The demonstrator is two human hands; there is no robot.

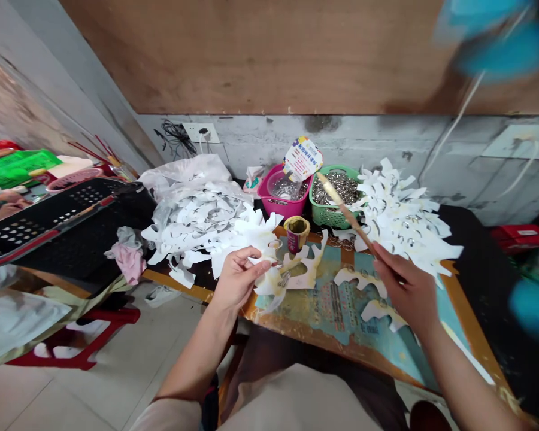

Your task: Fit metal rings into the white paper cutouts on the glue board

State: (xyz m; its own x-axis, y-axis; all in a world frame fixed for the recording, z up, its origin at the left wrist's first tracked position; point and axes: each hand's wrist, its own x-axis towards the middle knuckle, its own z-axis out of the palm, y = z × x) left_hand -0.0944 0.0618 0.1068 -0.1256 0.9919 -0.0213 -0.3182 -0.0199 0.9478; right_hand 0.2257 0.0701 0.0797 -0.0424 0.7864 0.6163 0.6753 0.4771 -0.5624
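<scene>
My left hand (239, 276) pinches a white cut-out piece (272, 294) between thumb and fingers; yellowish smears and a small metal part show on it. In my right hand (406, 288) is a brush (347, 213) with a wooden handle, its pale bristles pointing up and away to the left. A small cup (293, 240) with a crusted, yellowish rim stands between the hands. More white cut-outs (359, 280) lie flat on the blue-covered board (341, 326) below the brush, some with yellowish stains.
Behind the cup stand a pink basket (273, 206) and a green basket (327, 216) full of metal rings. White cut-outs form one heap (202, 209) at left and another (397, 221) at right. A black crate (63, 221) and red stool (83, 353) are far left.
</scene>
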